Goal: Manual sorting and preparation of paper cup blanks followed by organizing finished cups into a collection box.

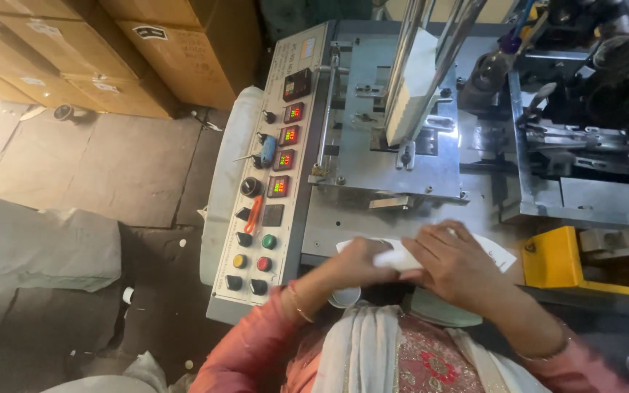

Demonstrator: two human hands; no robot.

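Boxes: brown cardboard cartons point(147, 51) w/ white rectangular labels, stacked top left on floor.
Paper: white flat paper blanks point(402, 256), low centre on machine bed.
L hand point(354, 263): fingers closed round blanks.
R hand point(454, 263): curled over, gripping same stack.

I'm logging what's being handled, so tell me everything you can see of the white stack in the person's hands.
The white stack looks like flat paper blanks pressed together, blurred in this frame. It lies roughly level over the grey machine bed, just beside the control panel. The left hand grips its left end, the right hand covers its right. A white sheet corner pokes out beyond the right hand.
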